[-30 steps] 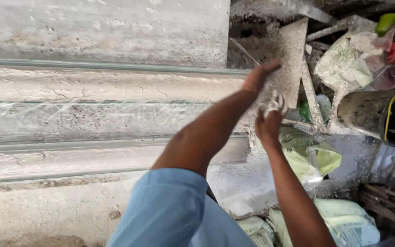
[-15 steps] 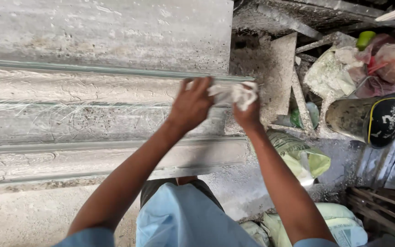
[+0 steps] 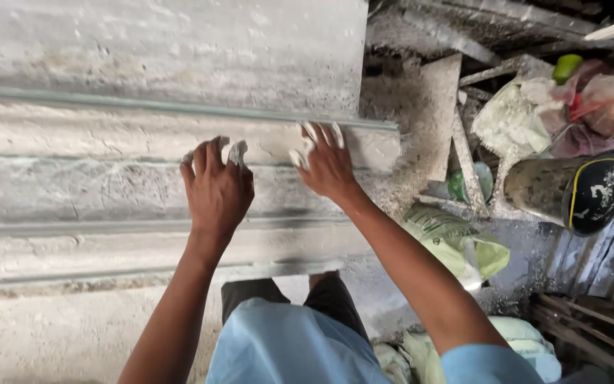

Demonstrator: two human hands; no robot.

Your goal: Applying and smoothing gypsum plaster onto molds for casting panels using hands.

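A long grey-white plaster moulding (image 3: 108, 192) with ridges and grooves runs left to right in front of me. My left hand (image 3: 214, 188) rests on its middle band, fingers bent onto the surface, tips coated in white, with a small white scrap (image 3: 237, 152) at the index finger. My right hand (image 3: 327, 165) lies flat close to the moulding's right end, fingers spread, tips white with plaster. Thin fibres (image 3: 101, 186) are pressed into the band left of my left hand.
Right of the moulding lie rubble and a dusty board (image 3: 438, 107), crumpled bags (image 3: 513, 117), a dark bucket on its side (image 3: 570, 192), a green sack (image 3: 456, 238) and wooden slats (image 3: 591, 327). My dark trousers and blue shirt (image 3: 286, 341) fill the bottom.
Both hands moved left from the moulding's right end onto its middle band. The white wad they held between them half a second ago is gone from view; the hands now press apart.
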